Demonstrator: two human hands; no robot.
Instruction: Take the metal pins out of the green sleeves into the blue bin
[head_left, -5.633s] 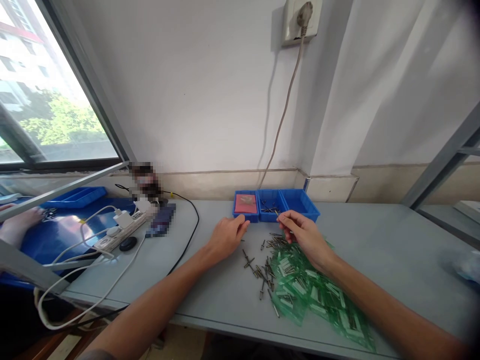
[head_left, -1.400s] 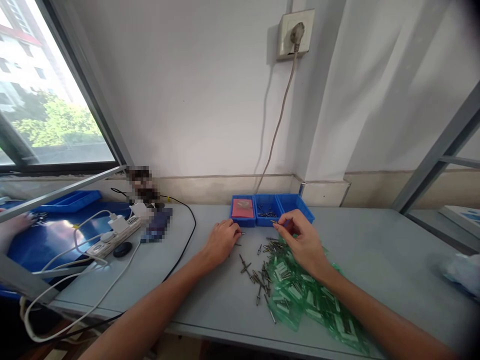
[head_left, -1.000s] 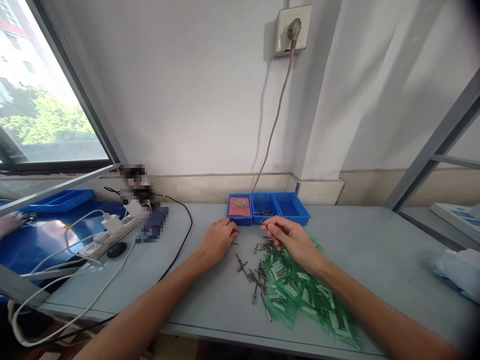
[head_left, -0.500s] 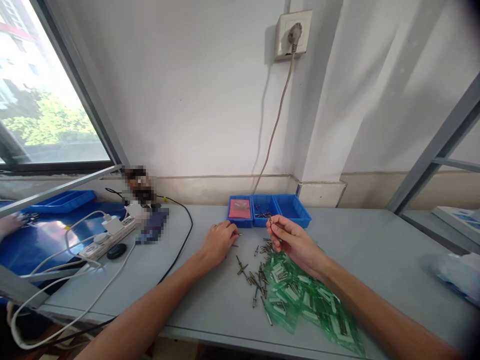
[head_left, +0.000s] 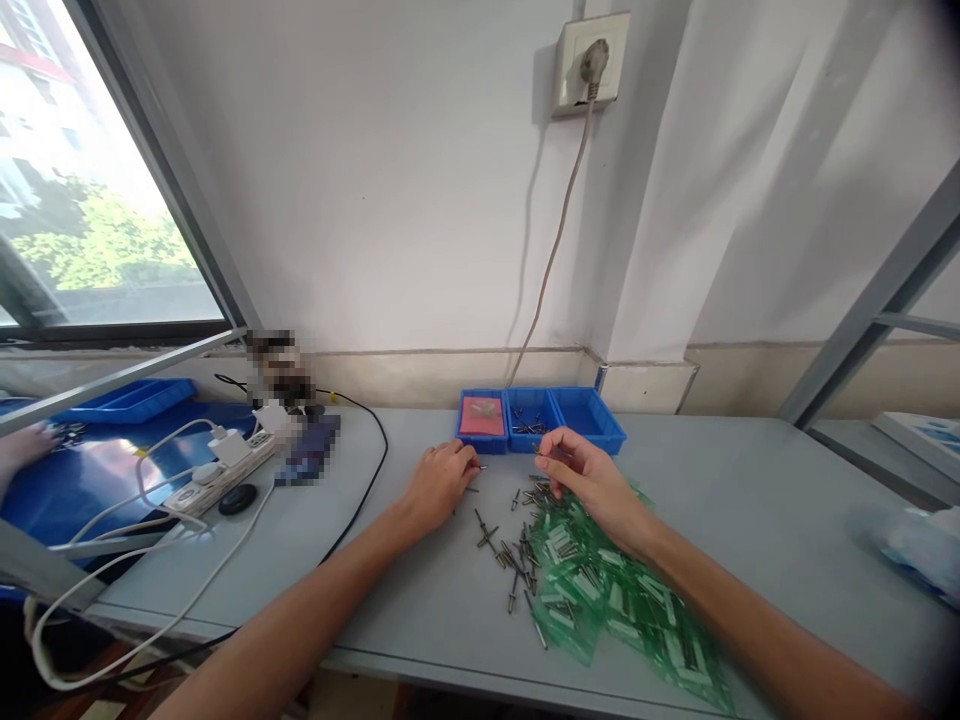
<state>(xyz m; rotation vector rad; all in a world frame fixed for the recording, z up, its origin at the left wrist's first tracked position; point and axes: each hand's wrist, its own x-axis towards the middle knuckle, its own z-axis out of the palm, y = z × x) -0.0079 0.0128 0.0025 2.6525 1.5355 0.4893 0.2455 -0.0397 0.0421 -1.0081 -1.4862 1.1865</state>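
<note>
My left hand (head_left: 441,482) rests low over the grey table, fingers closed together. A small metal rivet (head_left: 482,467) sticks out from its fingertips. Over the near edge of the middle blue bin, my right hand (head_left: 583,478) is raised in a pinch on another small rivet (head_left: 538,451), mostly covered by the fingers. Between my arms lie several loose rivets (head_left: 486,532), each a thin pin with a thicker collared end. Beneath and beside my right forearm spreads a pile of green plastic bags (head_left: 600,590) with metal pieces inside.
Three joined blue bins (head_left: 589,420) stand by the wall; the left one holds a pink packet (head_left: 482,416), the middle one several rivets. On the left are a power strip (head_left: 217,478), cables, a black mouse (head_left: 238,499) and another person's hand (head_left: 30,445) over a blue surface.
The fingers of my right hand have turned the rivet, which stood upright and now shows only its tip. My left hand stays in place. The view has shifted slightly.
</note>
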